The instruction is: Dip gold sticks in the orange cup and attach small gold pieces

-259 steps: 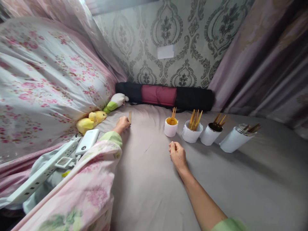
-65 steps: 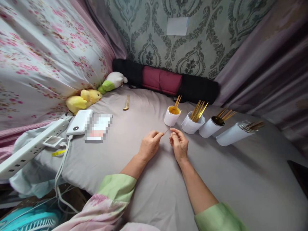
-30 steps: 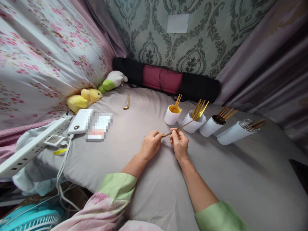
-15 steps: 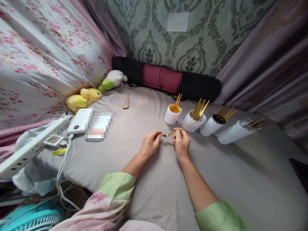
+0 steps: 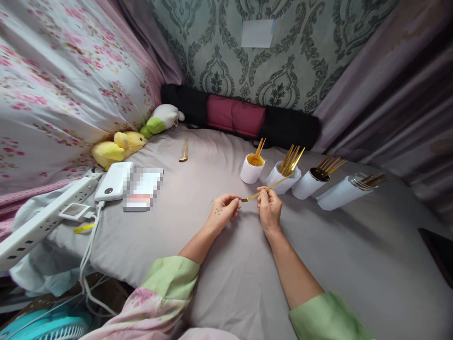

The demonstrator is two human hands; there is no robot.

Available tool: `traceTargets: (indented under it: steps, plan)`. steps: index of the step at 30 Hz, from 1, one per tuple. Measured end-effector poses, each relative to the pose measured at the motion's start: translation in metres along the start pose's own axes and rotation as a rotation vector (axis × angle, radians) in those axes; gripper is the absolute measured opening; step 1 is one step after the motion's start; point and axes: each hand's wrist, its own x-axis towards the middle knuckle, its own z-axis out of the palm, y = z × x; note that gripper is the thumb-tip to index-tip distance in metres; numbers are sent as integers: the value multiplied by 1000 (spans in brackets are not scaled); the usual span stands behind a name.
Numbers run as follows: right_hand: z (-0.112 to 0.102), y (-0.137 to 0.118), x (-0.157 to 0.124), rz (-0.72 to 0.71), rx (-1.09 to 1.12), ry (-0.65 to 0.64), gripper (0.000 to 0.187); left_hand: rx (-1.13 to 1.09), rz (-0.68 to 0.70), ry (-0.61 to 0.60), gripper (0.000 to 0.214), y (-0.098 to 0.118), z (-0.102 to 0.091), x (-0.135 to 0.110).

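My right hand (image 5: pixel 270 210) is closed around the thin handle of a gold spoon (image 5: pixel 272 186), which slants up to the right above the sheet. The spoon's small head points left. At the head's tip, the thumb and fingers of my left hand (image 5: pixel 222 210) are pinched together on its edge. Just beyond my right hand stand a short white cup (image 5: pixel 252 173) with gold handles in it and a wider white-wrapped cup (image 5: pixel 275 182) full of gold cutlery. A small stack of gold spoons (image 5: pixel 184 152) lies farther off to the left.
Two more white-wrapped containers, one upright-leaning (image 5: pixel 304 185) and one tilted (image 5: pixel 336 196), hold cutlery at right. On the left are a white power bank (image 5: pixel 115 181), a blurred-out flat device (image 5: pixel 143 189), a power strip (image 5: pixel 42 222) and plush toys (image 5: pixel 118 148). A long black-and-red bag (image 5: pixel 235 115) lines the wall.
My left hand has moved slightly right, and its fingertips now meet the spoon's head, where a small gap was before. The view has shifted a little.
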Motion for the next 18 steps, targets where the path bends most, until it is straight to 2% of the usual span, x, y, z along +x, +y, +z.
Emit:
traceTargets:
  steps: [8,18]
  plan:
    - [-6,-12,6,1,18,-35,25,-376,-213,-143,20,-2,2,-2]
    - [-15,-22,10,-31,-6,-176,24,-507,-406,-208,11,6,3,-6]
